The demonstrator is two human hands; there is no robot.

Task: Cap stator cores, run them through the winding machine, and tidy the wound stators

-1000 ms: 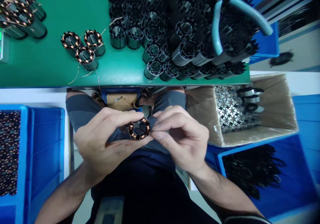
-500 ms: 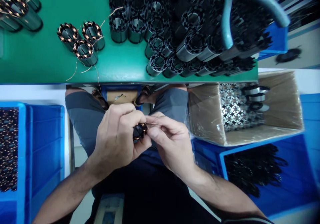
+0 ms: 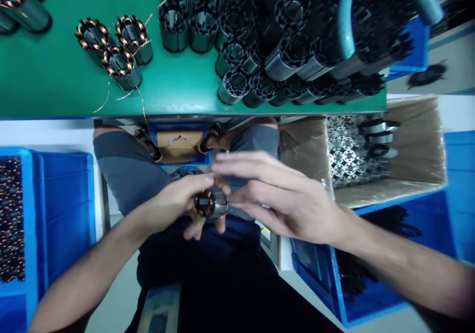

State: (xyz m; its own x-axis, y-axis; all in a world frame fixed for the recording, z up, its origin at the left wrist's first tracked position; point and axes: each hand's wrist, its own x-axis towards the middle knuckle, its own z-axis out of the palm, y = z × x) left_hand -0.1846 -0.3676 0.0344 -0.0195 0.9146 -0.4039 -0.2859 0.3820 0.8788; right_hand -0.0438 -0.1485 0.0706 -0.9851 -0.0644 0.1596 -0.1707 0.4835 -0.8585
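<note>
My left hand (image 3: 178,202) is closed around a small wound stator (image 3: 210,203) with copper coils, held over my lap below the green table edge. My right hand (image 3: 285,197) lies beside it, fingers stretched toward the stator's right end and touching it; the fingertips are blurred. Three wound stators (image 3: 111,43) with loose copper wire ends stand on the green table (image 3: 55,85) at upper left. A large pile of unwound black stators (image 3: 282,41) fills the table's right half.
Blue-handled pliers (image 3: 345,21) rest on the black pile. A cardboard box (image 3: 419,140) of metal laminations stands at right. Blue bins (image 3: 63,214) sit at left and another blue bin (image 3: 326,293) at lower right. More wound stators (image 3: 18,4) are at the far upper left.
My left hand turned the stator on its side and lowered it slightly. My right hand went from pinching at the coil to fingers stretched out, its arm swinging out to the right.
</note>
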